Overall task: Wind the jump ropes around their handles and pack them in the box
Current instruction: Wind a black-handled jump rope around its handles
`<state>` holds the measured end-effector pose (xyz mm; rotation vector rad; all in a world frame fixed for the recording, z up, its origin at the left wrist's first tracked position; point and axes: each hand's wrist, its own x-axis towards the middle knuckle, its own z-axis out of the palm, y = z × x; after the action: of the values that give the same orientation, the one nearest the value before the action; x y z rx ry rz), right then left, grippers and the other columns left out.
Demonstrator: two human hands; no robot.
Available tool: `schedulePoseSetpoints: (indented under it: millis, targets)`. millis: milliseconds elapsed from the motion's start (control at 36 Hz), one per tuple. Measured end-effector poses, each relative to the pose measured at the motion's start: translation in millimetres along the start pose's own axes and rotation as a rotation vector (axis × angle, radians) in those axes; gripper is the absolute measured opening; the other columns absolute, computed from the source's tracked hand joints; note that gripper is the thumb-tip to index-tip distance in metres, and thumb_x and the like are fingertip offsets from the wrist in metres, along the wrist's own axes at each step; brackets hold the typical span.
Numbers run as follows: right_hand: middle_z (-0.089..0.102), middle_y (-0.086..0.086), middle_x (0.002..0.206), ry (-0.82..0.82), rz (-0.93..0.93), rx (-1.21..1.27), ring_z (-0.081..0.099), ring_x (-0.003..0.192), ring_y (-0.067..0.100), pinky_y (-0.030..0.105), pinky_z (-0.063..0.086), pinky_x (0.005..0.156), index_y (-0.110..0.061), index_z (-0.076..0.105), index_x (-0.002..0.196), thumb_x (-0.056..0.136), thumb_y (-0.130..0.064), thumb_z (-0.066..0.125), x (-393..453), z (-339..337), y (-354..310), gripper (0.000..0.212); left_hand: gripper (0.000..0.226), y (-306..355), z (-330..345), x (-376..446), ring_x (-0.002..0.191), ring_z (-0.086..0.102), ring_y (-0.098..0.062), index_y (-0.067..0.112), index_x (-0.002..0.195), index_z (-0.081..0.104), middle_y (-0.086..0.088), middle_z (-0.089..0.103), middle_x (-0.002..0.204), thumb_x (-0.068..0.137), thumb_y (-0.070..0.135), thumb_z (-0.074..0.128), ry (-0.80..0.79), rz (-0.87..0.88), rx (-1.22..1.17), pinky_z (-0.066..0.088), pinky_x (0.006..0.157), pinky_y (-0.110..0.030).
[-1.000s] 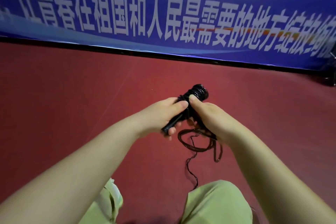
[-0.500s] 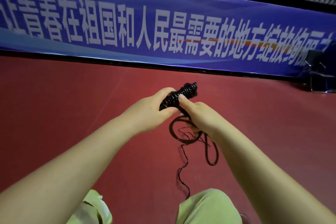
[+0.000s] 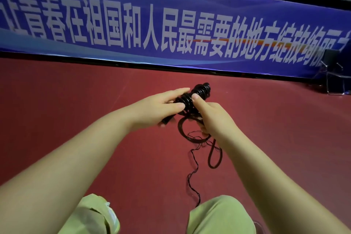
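A black jump rope (image 3: pixel 200 92) has many coils wound around its handles, which point up and to the right in front of me. My left hand (image 3: pixel 161 108) grips the lower part of the handles, thumb on the coils. My right hand (image 3: pixel 212 116) pinches the rope against the coils with its thumb on top. Loose rope loops (image 3: pixel 214 156) hang below my right hand, and a thin black thread (image 3: pixel 193 182) trails down toward my knee. No box is in view.
A red floor (image 3: pixel 76 110) stretches out ahead. A blue banner (image 3: pixel 171 24) with white characters runs along the wall. A dark metal chair (image 3: pixel 334 74) stands at the far right. My knees in light green trousers (image 3: pixel 218 214) are at the bottom.
The camera has tilted up slightly. More coils sit on the handles and the hanging loops have grown shorter. Both hands stay on the bundle, which now points more upward.
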<state>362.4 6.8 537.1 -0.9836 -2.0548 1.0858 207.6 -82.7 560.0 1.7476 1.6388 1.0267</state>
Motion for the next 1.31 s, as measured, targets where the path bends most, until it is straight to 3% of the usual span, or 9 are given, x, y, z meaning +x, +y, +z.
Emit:
schedulePoseSetpoints:
  millis: [111,194,333,444,667,917,1083,1222,1306]
  targets:
    - [0.034,-0.003,0.052,-0.034,-0.009,0.032,0.027,0.045,0.014,0.032,0.022,0.055,-0.014,0.052,0.077,0.096,-0.056,0.040,-0.4,1.9,0.6,0.047,0.040,-2.7,0.7,-1.3,0.083,0.064,0.006,0.057,0.122,0.043,0.017,0.062,0.103,0.097,0.028,0.052,0.026,0.031,-0.046,0.051,0.078,-0.023]
    - [0.032,-0.002,0.054,-0.081,-0.052,0.064,0.026,0.047,0.014,0.032,0.022,0.055,-0.014,0.054,0.077,0.097,-0.057,0.038,-2.7,2.9,0.4,0.050,0.034,-7.6,1.3,1.6,0.092,0.068,-0.002,0.050,0.117,0.053,0.008,0.067,0.109,0.091,0.029,0.062,0.058,-0.003,-0.130,0.052,0.084,-0.025]
    - [0.035,-0.003,0.057,-0.168,-0.099,0.182,0.030,0.047,0.011,0.024,0.027,0.046,-0.012,0.064,0.090,0.097,-0.056,0.040,-7.1,3.2,4.1,0.051,0.019,-6.0,3.3,0.9,0.065,0.064,-0.010,0.019,0.110,0.063,0.000,0.070,0.086,0.097,0.015,0.050,0.062,-0.052,-0.469,0.050,0.056,-0.023]
    - [0.049,-0.015,0.058,-0.182,-0.161,0.158,0.039,0.049,0.005,0.024,0.034,0.048,-0.026,0.065,0.102,0.094,-0.043,0.056,-12.0,0.2,15.2,0.020,0.017,-9.7,4.6,2.0,0.062,0.063,-0.013,0.011,0.102,0.063,-0.004,0.068,0.080,0.098,0.017,0.048,0.091,-0.117,-0.654,0.056,0.062,-0.029]
    - [0.066,-0.005,0.088,-0.298,-0.017,0.259,0.063,0.074,0.007,0.025,0.050,0.070,-0.027,0.063,0.110,0.075,-0.031,0.074,-9.3,-7.1,45.7,0.037,0.013,-25.8,15.9,7.4,0.058,0.061,-0.013,0.011,0.098,0.062,-0.008,0.063,0.084,0.097,0.014,0.049,0.188,-0.137,-0.747,0.057,0.066,-0.032]
    - [0.060,-0.007,0.074,-0.420,0.168,0.130,0.054,0.056,0.007,0.021,0.041,0.047,-0.018,0.067,0.101,0.087,-0.004,0.069,-10.2,-6.8,79.4,0.021,0.015,-36.3,5.9,11.6,0.056,0.059,-0.012,0.008,0.097,0.060,-0.008,0.061,0.081,0.098,0.012,0.046,0.244,-0.138,-0.805,0.056,0.061,-0.027]
    - [0.059,-0.002,0.076,-0.238,0.112,0.197,0.052,0.062,0.009,0.024,0.042,0.059,-0.018,0.068,0.102,0.093,-0.024,0.063,-2.1,-2.0,80.5,0.012,0.017,-45.5,5.2,11.5,0.061,0.060,-0.015,0.006,0.103,0.061,-0.012,0.060,0.090,0.098,0.013,0.047,0.170,-0.185,-0.771,0.057,0.065,-0.031]
    - [0.068,-0.008,0.102,-0.072,0.016,0.306,0.064,0.096,0.012,0.029,0.050,0.087,-0.025,0.065,0.109,0.090,-0.051,0.053,6.0,14.5,67.4,0.034,0.021,-43.6,12.6,9.2,0.064,0.060,-0.019,0.004,0.106,0.061,-0.022,0.057,0.098,0.095,0.015,0.048,0.048,-0.159,-0.767,0.057,0.068,-0.033]
    - [0.066,-0.010,0.122,-0.156,-0.032,0.292,0.058,0.118,0.005,0.034,0.041,0.104,-0.032,0.065,0.116,0.083,-0.068,0.041,7.7,25.9,61.7,0.054,0.027,-43.1,14.8,9.9,0.067,0.061,-0.018,0.006,0.107,0.062,-0.018,0.062,0.097,0.084,0.021,0.058,-0.008,-0.126,-0.771,0.057,0.069,-0.033]
